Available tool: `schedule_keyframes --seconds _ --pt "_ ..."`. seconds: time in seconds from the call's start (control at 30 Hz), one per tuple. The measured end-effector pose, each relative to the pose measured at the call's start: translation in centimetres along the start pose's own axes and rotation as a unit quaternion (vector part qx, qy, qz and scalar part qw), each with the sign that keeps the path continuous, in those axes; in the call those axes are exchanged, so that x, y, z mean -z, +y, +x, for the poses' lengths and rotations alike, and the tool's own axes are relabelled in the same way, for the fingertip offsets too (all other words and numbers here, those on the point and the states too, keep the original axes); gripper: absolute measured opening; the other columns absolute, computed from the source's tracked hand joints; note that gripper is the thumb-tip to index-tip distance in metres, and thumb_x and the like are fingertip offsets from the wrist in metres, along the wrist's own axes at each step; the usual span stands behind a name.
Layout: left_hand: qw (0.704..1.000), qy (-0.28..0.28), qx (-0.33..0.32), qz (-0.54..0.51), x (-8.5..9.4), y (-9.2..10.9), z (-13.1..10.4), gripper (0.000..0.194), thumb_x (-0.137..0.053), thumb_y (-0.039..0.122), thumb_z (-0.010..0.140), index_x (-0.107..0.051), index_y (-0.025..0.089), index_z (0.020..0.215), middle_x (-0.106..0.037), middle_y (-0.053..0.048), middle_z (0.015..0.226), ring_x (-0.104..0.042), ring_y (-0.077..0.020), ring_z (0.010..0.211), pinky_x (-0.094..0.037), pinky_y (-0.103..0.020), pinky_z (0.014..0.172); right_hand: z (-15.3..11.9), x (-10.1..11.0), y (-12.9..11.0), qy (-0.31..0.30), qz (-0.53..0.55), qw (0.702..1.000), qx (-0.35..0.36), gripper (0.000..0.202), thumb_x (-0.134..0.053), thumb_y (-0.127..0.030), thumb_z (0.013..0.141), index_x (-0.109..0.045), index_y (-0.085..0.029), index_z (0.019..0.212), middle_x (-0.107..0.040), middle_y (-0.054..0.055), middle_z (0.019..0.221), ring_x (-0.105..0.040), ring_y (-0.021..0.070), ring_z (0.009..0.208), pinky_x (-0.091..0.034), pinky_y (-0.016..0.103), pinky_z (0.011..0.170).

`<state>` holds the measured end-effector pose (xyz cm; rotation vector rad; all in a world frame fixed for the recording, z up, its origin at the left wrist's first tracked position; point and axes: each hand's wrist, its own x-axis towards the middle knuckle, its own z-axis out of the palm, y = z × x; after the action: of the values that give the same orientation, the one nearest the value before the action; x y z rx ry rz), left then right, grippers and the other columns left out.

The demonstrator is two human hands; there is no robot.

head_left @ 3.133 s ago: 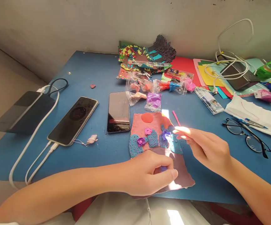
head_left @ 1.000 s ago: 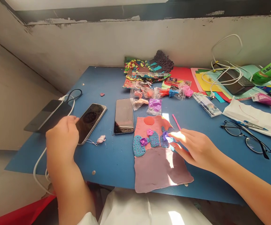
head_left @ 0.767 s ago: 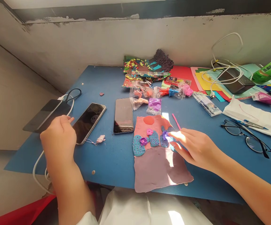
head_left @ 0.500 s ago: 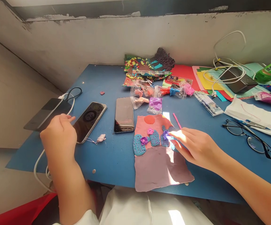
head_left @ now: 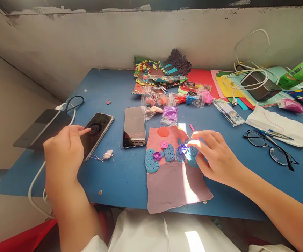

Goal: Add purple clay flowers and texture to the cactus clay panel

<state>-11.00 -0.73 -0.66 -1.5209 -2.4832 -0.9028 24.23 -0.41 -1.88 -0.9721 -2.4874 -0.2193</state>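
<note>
Lengthwise near to far, the clay panel (head_left: pixel 167 185), grip of both hands (head_left: pixel 64 150) (head_left: pixel 218 157) unclear.

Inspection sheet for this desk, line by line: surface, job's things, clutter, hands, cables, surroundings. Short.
Surface: blue tabletop, sunlight falling across part of it.
Job's things: clay panel lying flat, with blue dotted shapes and pink, purple and violet flowers; pink stick partly behind the right hand.
Clutter: two phones, plastic bags, coloured paper, glasses.
Hands: left hand at the left phone, finger extended; right hand at the violet flower, thumb and index parted; contact unclear for both.
Cables: white cable over the left edge; coiled cable at back right.
Surroundings: wall behind.
</note>
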Motion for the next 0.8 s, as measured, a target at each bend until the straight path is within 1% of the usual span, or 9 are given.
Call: schedule_keyframes --seconds 0.13,0.17,0.23,0.3,0.37,0.5,0.6,0.7,0.8 --pt "0.997 -0.04 0.058 0.024 0.18 0.33 0.13 0.037 -0.032 0.031 0.09 -0.067 0.021 0.091 -0.077 -0.007 0.092 -0.064 -0.0285 0.108 -0.046 -0.047 0.097 -0.12 -0.29 0.09 -0.008 0.0 1.0 0.0 0.028 -0.046 -0.004 0.08 -0.051 -0.02 0.102 -0.06 0.013 0.11 -0.056 0.0284 0.106 -0.043 0.042 0.08" --pt "0.996 -0.039 0.075 0.039 0.21 0.35 0.2 0.036 -0.032 0.028 0.09 -0.067 0.02 0.089 -0.077 -0.008 0.091 -0.063 -0.0296 0.109 -0.045 -0.05 0.098 -0.12 -0.3 0.11 -0.009 -0.002 1.0 0.003 0.027 -0.046 -0.004 0.08 -0.051 -0.02 0.102 -0.06 0.013 0.11 -0.056 0.0284 0.105 -0.043 0.042 0.08" --pt "0.994 -0.017 0.093 0.058 0.18 0.26 0.33 0.035 -0.032 0.025 0.088 -0.066 0.019 0.087 -0.077 -0.009 0.09 -0.063 -0.0315 0.11 -0.045 -0.053 0.097 -0.09 -0.24 0.12 -0.009 -0.007 1.0 0.008 0.026 -0.046 -0.004 0.081 -0.051 -0.02 0.101 -0.061 0.013 0.11 -0.057 0.0282 0.105 -0.043 0.042 0.081" --pt "0.995 0.016 0.088 0.053 0.1 0.05 0.4 0.036 -0.03 0.024 0.088 -0.066 0.018 0.086 -0.076 -0.01 0.09 -0.065 -0.0315 0.108 -0.046 -0.054 0.096 -0.06 -0.15 0.1 -0.006 -0.012 1.0 0.012 0.024 -0.046 -0.004 0.082 -0.051 -0.019 0.1 -0.061 0.014 0.11 -0.057 0.0281 0.104 -0.043 0.041 0.081" --pt "0.996 0.035 0.074 0.041 0.04 -0.2 0.4 0.037 -0.029 0.027 0.088 -0.065 0.018 0.086 -0.076 -0.011 0.091 -0.066 -0.0309 0.107 -0.046 -0.054 0.096 -0.03 -0.09 0.07 -0.004 -0.015 1.0 0.016 0.023 -0.047 -0.004 0.082 -0.051 -0.018 0.1 -0.062 0.014 0.111 -0.057 0.0282 0.104 -0.042 0.041 0.08" --pt "0.997 0.025 0.07 0.032 -0.03 -0.51 0.24 0.036 -0.029 0.029 0.087 -0.063 0.019 0.082 -0.076 -0.011 0.09 -0.067 -0.0312 0.103 -0.045 -0.055 0.096 -0.02 -0.1 0.07 -0.002 -0.022 1.0 0.018 0.023 -0.047 -0.005 0.083 -0.051 -0.02 0.1 -0.062 0.013 0.11 -0.058 0.0277 0.103 -0.042 0.041 0.08" --pt "0.998 0.038 0.054 0.02 -0.1 -0.34 0.16 0.036 -0.029 0.031 0.088 -0.062 0.02 0.082 -0.076 -0.01 0.09 -0.068 -0.0293 0.098 -0.048 -0.051 0.093 0.0 -0.11 0.08 -0.005 -0.019 1.0 0.019 0.022 -0.046 -0.006 0.084 -0.051 -0.02 0.1 -0.062 0.014 0.11 -0.057 0.0279 0.104 -0.042 0.041 0.08" --pt "0.995 0.091 0.037 -0.014 0.0 0.11 0.13 0.037 -0.028 0.031 0.09 -0.063 0.018 0.083 -0.076 -0.011 0.084 -0.068 -0.0249 0.088 -0.05 -0.041 0.086 0.02 -0.1 0.05 0.0 -0.016 1.0 0.026 0.021 -0.046 -0.006 0.083 -0.051 -0.018 0.1 -0.062 0.015 0.11 -0.058 0.0287 0.103 -0.042 0.042 0.08" --pt "0.979 0.186 0.046 -0.069 0.44 0.14 -0.18 0.042 -0.023 0.03 0.093 -0.061 0.015 0.086 -0.074 -0.011 0.073 -0.068 -0.0211 0.075 -0.049 -0.037 0.084 0.0 -0.13 0.05 0.006 -0.019 0.999 0.032 0.023 -0.046 -0.005 0.083 -0.051 -0.02 0.1 -0.063 0.013 0.109 -0.059 0.028 0.101 -0.042 0.042 0.08"
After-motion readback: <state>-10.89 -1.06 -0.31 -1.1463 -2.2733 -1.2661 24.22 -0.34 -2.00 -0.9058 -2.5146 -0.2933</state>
